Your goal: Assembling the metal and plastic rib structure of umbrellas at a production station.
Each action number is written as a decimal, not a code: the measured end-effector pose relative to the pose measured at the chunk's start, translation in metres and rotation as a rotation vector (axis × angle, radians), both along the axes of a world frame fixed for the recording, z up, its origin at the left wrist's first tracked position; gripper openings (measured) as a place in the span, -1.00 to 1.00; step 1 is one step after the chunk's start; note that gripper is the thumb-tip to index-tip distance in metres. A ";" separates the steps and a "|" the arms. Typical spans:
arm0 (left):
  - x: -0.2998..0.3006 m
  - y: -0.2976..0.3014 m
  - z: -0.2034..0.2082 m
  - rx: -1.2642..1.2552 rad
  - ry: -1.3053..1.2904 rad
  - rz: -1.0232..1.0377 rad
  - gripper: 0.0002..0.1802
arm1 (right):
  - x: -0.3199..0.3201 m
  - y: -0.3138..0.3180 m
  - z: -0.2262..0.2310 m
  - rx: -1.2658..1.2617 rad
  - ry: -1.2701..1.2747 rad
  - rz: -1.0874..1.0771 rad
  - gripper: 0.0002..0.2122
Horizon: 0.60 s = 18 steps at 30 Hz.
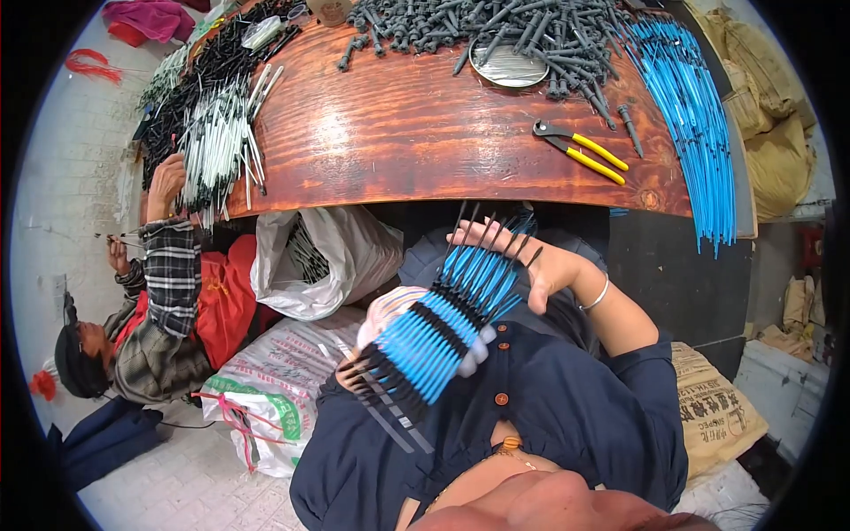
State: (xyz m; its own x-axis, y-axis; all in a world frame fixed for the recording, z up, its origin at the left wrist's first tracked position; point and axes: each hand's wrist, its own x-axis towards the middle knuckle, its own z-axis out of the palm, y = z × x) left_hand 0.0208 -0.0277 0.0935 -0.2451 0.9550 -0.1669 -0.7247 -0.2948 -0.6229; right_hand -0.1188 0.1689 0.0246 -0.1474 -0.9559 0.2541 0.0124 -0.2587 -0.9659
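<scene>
My left hand [388,311], in a pale striped glove with whitish fingertips, grips a fanned bundle of blue rods [412,354] with black ends and black middle bands. The bundle lies in front of my chest, tilted up to the right. At its upper end my right hand [551,265] is bare, with a bangle at the wrist. Its fingers are stretched out behind the thin black rod tips, the thumb apart; whether they touch is hard to tell. Clear tape-like strips [390,416] hang by my left wrist.
On the red-brown wooden table [390,133] lie yellow-handled pincers [584,155], a heap of grey plug-like parts [425,26], a round metal lid [509,64], blue rods [699,133], and white and black rods [217,142]. A co-worker [177,292] sits left, near a white sack [328,257].
</scene>
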 end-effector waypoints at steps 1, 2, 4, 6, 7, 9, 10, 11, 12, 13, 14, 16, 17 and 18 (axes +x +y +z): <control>0.002 0.010 -0.004 -0.206 0.195 0.141 -0.53 | 0.001 -0.004 0.003 -0.059 -0.211 0.015 0.13; 0.003 0.017 -0.009 -0.410 0.390 0.300 -0.53 | 0.001 -0.009 0.009 -0.114 -0.420 0.043 0.12; -0.012 0.032 -0.033 -0.746 0.925 0.433 -0.61 | -0.018 -0.003 0.008 -0.087 -0.469 -0.068 0.00; -0.029 0.036 -0.062 -1.095 1.461 0.567 -0.68 | -0.054 0.007 0.001 -0.059 -0.579 -0.284 -0.24; -0.040 0.037 -0.073 -1.294 1.757 0.553 -0.70 | -0.072 0.014 -0.002 -0.046 -0.631 -0.400 -0.36; -0.051 0.043 -0.081 -1.483 2.061 0.545 -0.72 | -0.104 0.030 -0.013 0.180 0.545 -1.152 -0.53; -0.054 0.046 -0.081 -1.481 1.918 0.586 -0.74 | -0.109 0.038 -0.011 0.178 0.563 -1.149 -0.53; -0.056 0.048 -0.080 -1.473 1.775 0.624 -0.75 | -0.110 0.046 -0.010 0.307 0.884 -1.122 -0.62; -0.060 0.051 -0.080 -1.455 1.633 0.658 -0.75 | -0.111 0.054 -0.008 0.439 1.205 -1.073 -0.70; -0.065 0.054 -0.079 -1.450 1.636 0.679 -0.75 | -0.112 0.061 -0.010 0.437 1.223 -1.069 -0.70; -0.072 0.056 -0.078 -1.474 1.619 0.733 -0.75 | -0.112 0.068 -0.012 0.483 1.216 -1.092 -0.71; -0.082 0.060 -0.075 -1.523 1.578 0.838 -0.73 | -0.112 0.078 -0.015 0.572 1.198 -1.138 -0.73; -0.084 0.061 -0.076 -1.524 1.577 0.852 -0.73 | -0.111 0.077 -0.010 0.568 1.209 -1.134 -0.73; -0.086 0.063 -0.077 -1.461 1.435 0.830 -0.76 | -0.111 0.075 -0.004 0.526 1.250 -1.180 -0.76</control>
